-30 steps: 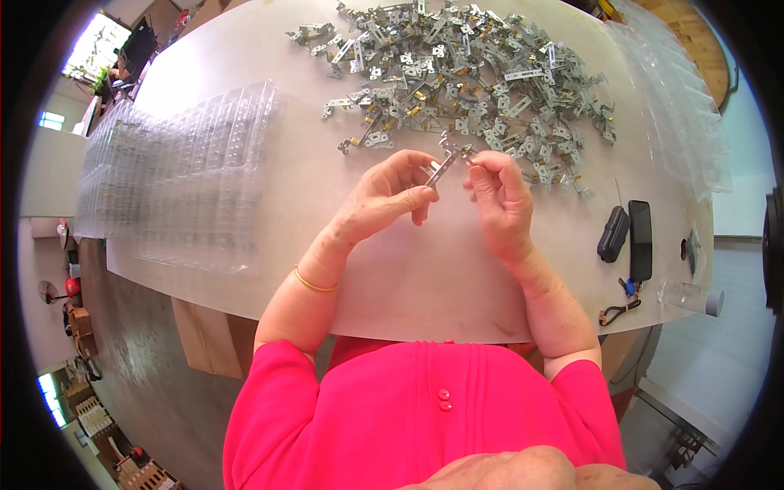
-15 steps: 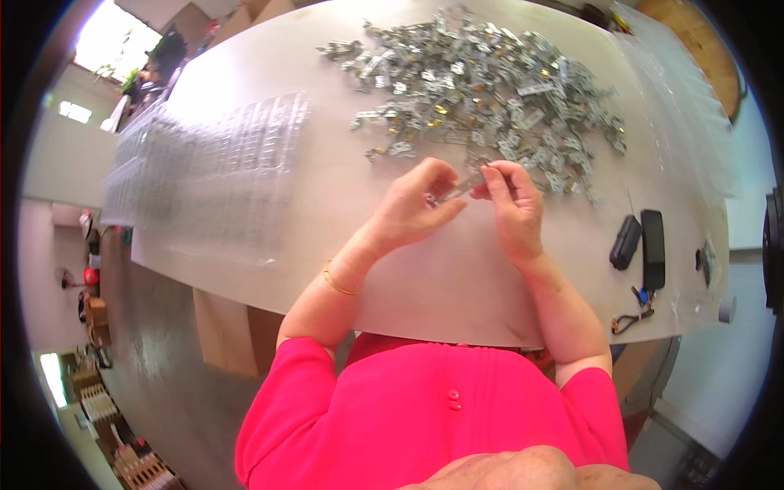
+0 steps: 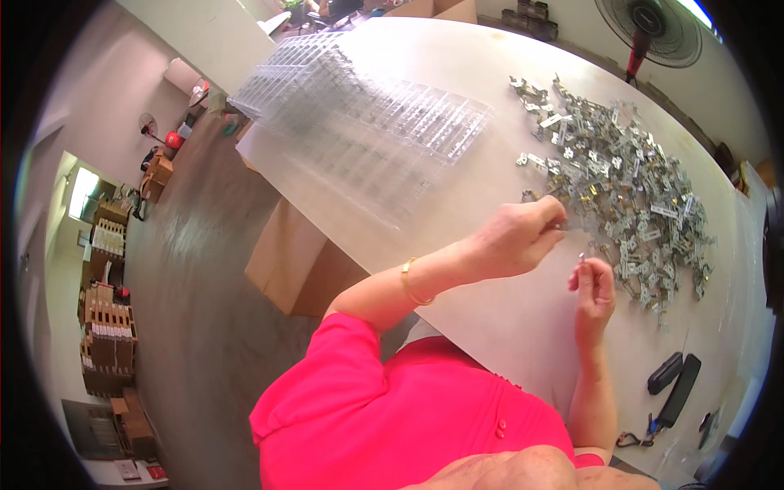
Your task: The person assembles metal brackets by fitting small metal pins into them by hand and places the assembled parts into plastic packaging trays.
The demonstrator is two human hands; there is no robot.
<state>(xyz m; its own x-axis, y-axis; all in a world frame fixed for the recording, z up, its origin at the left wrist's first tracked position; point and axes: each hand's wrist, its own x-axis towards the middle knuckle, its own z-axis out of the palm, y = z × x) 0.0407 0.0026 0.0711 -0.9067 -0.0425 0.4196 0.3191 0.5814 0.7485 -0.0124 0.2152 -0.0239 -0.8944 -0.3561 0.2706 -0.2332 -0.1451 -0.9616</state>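
My left hand (image 3: 516, 238) is closed in a pinch at the near left side of a pile of small stamped metal parts (image 3: 645, 188). A blurred grey bit of metal (image 3: 563, 227) shows at its fingertips. Lower and to the right, my right hand (image 3: 594, 287) hovers over the table with curled fingers. From its pinch a small silvery metal part (image 3: 581, 256) sticks up; most of it is hidden. The two hands are apart. The pile mixes flat silver strips with a few brass-coloured bits.
Clear plastic compartment trays (image 3: 425, 114) lie stacked on the white table (image 3: 457, 196) at the left. Two black oblong cases (image 3: 674, 384) and a corded key ring (image 3: 641, 439) are at the right. Cardboard boxes (image 3: 298, 261) stand beside the table; a fan (image 3: 649, 33) is behind.
My head view has turned left, bringing the trays nearer the middle. The hands, formerly together at a flat metal strip, have separated.
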